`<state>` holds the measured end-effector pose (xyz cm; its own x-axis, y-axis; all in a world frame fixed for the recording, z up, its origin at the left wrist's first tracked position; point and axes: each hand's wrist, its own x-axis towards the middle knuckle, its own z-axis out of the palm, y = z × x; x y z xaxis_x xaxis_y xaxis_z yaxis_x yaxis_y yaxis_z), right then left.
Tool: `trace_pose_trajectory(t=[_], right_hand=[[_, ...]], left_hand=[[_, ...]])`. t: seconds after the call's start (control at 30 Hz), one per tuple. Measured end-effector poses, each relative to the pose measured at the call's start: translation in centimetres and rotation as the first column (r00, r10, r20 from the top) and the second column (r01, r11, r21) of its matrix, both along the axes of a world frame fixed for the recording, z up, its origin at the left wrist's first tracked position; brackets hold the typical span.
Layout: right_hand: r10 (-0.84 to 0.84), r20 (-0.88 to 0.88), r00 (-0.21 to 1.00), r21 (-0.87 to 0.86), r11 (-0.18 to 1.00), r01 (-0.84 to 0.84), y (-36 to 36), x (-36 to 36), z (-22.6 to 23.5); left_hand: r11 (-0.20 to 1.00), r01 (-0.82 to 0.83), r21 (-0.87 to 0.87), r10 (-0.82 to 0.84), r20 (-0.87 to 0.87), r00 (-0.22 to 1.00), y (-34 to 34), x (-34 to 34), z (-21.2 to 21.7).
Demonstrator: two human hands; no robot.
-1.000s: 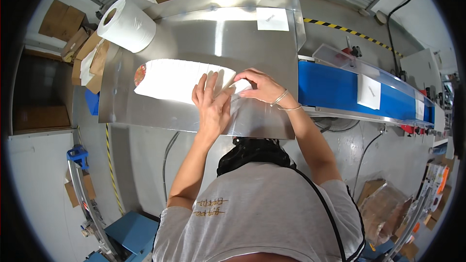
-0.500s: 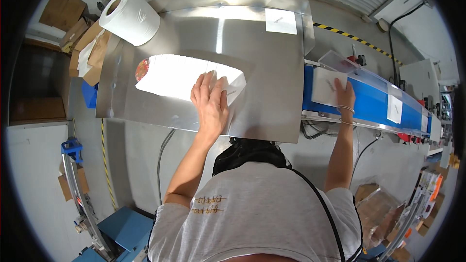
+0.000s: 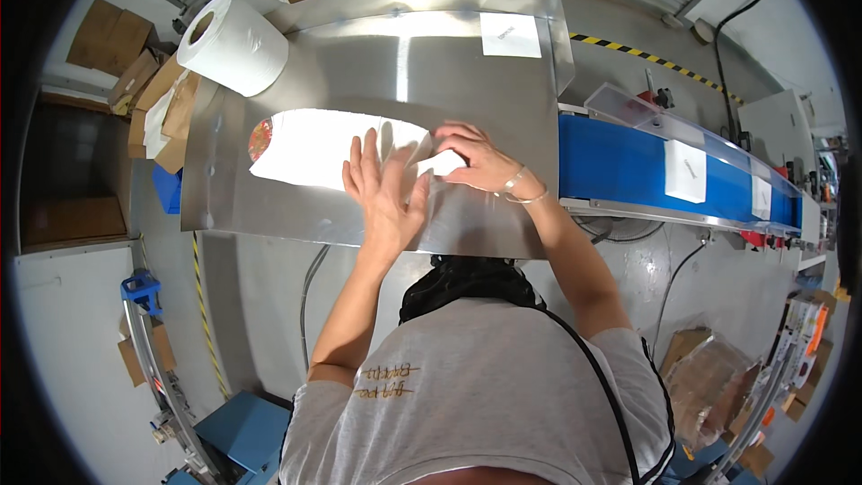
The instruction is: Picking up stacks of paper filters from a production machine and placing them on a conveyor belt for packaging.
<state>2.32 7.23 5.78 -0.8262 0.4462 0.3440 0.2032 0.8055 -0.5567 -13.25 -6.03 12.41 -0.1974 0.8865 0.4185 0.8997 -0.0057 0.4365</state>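
Observation:
A stack of white sheets lies on the shiny metal table, with a small round reddish item at its left end. My left hand lies flat, fingers spread, on the right part of the sheets. My right hand rests just to the right, fingers curled on the white edge of the top sheet. Whether it pinches the sheet or only presses it is unclear. A bracelet circles my right wrist.
A big white paper roll stands at the table's far left corner, cardboard boxes beyond it. A white label lies at the far right of the table. A blue conveyor belt carries white packets at right.
My right hand, which reached out to the conveyor half a second ago, has come back to the white sheets beside my left hand. A white packet now lies on the belt.

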Motion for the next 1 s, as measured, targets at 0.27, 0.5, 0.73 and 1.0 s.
trace_pose_trajectory(t=[0.27, 0.5, 0.73, 1.0], right_hand=[[-0.768, 0.018, 0.64, -0.756, 0.409, 0.512, 3.0, 16.6, -7.2], [-0.914, 0.047, 0.402, 0.339, 0.393, 0.855, 2.5, 16.9, 0.5], [-0.017, -0.061, 0.998, -0.526, 0.85, -0.017, -0.5, -0.6, 3.3], [-0.497, 0.035, 0.867, -0.704, 0.604, 0.374, -0.6, 4.7, -1.6]], left_hand=[[0.991, -0.113, 0.066, 0.107, 0.081, 0.991, -0.5, -1.8, -1.9], [0.99, -0.121, 0.075, 0.116, 0.073, 0.991, -0.5, -2.0, -1.9], [1.0, -0.018, 0.014, 0.017, 0.044, 0.999, -0.5, -2.0, -0.9], [0.986, -0.165, 0.037, 0.164, 0.011, 0.986, -0.8, -3.6, -1.5]])
